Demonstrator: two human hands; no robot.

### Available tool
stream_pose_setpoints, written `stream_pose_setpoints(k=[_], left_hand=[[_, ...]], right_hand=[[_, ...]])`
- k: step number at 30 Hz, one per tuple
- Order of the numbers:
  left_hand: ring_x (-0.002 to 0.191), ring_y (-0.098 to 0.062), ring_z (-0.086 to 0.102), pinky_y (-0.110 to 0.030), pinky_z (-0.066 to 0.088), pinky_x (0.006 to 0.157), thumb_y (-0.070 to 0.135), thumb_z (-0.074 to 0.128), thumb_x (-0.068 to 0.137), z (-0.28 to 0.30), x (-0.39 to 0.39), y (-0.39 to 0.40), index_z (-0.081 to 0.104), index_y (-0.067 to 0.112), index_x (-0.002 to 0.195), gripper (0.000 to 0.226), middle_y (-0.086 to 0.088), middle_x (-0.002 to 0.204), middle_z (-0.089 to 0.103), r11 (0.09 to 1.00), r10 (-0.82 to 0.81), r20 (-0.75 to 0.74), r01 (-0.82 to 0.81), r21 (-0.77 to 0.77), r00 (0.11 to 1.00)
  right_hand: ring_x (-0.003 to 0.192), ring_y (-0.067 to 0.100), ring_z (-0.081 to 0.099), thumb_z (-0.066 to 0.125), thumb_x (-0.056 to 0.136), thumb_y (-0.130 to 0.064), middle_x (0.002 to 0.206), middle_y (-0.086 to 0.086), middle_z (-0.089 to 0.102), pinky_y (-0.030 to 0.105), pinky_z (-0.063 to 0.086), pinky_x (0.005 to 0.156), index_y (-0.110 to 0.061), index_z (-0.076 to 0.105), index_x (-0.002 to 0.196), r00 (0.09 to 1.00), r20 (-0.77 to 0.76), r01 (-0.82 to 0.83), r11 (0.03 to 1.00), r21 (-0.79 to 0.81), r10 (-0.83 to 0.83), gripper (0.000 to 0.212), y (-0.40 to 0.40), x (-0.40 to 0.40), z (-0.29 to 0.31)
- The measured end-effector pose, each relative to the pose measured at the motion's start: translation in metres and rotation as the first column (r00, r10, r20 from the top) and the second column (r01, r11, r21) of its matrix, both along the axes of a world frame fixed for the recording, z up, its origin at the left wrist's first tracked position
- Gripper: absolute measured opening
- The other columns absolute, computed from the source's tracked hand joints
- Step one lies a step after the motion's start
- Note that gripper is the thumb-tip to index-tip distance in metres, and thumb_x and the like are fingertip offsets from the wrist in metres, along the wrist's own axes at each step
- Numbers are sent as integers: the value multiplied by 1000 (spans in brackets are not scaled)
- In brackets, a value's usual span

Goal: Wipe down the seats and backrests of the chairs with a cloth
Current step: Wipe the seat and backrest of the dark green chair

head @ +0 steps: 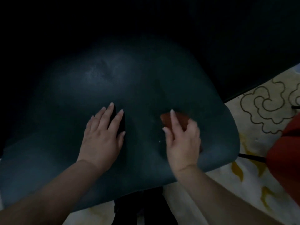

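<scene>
Nearest the camera, two bare forearms are seen reaching forward over the front edge of a dark teal chair seat [146, 82]. Below that edge, a dark leg of the chair and a pale patterned floor covering [266, 101] are visible.

The left hand [102, 137] is laid flat on the seat with its fingers straight and slightly spread, holding nothing. Just to its right, apart from it, the right hand [183, 138] is curled around a reddish-brown cloth [168, 119], which is gripped between thumb and fingers and pressed against the seat; part of the cloth sticks out beyond the fingertips.

The cloth lies on the right half of the seat, near the rounded right edge. To the left and further away, a broad stretch of seat lies uncovered, with a faint pale smear at its far left. At the right margin, the edge of an orange-red object [285, 156] is seen beside a thin dark bar. Beyond the seat, everything is lost in darkness.
</scene>
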State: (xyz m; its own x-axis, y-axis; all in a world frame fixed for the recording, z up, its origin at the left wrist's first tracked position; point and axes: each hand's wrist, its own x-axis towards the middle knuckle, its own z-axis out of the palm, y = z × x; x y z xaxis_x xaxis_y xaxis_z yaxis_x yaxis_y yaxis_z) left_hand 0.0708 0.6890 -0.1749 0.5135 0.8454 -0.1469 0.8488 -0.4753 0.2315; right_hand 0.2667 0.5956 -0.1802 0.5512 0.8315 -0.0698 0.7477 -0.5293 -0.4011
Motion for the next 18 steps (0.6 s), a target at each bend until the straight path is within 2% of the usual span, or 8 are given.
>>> stream_pose_setpoints(k=[2,5,9,11,13,15,18], left_hand=[[137,-37,35,-56,34,107,26,68,84,0,-4,-1,46,11,141,63,-16,152,33,1000,-9,5,9,-11,1000],[137,-37,34,-55,33,108,27,65,85,-1,-15,0,45,12,142,63,-16,153,32,1000,-16,2,16,-6,1000],[136,-38,36,-55,33,108,25,66,84,-2,-32,0,47,10,141,62,-17,151,34,1000,-14,5,14,12,1000],[135,-38,36,-55,34,108,25,66,84,0,-39,0,47,10,140,61,-17,151,34,1000,-2,3,2,6,1000],[135,-39,36,-56,34,107,24,67,84,1,-46,0,47,9,140,61,-18,151,33,1000,16,4,-16,3,1000],[135,-40,36,-55,33,108,24,65,87,2,-54,-3,47,9,140,58,-18,152,33,1000,26,6,-26,9,1000],[135,-39,36,-55,33,108,32,50,91,3,-64,-6,47,9,140,55,-18,152,33,999,37,6,-37,23,999]], right_hand=[[92,32,52,53,91,-44,112,17,52,43,47,78,-31,48,141,998,9,-61,998,-9,61,52,2,-33,-1],[97,32,49,48,94,-46,117,16,50,42,44,78,-33,46,142,990,52,-133,991,-13,134,50,36,-31,-2],[100,36,47,52,95,-42,118,19,49,43,43,80,-33,50,140,990,60,128,991,48,-131,46,36,-6,-7],[97,37,48,57,94,-38,114,20,50,45,45,81,-30,51,140,979,67,189,981,53,-192,47,17,-21,-5],[92,36,50,61,91,-36,111,20,52,45,46,77,-28,52,139,990,68,120,992,41,-122,49,5,-49,-3],[92,34,52,61,90,-38,112,18,53,43,46,76,-29,52,139,998,57,-29,999,16,28,51,12,-76,-3],[96,33,51,59,91,-40,117,16,52,41,44,77,-31,53,138,978,75,-197,980,22,195,49,49,-72,-3]])
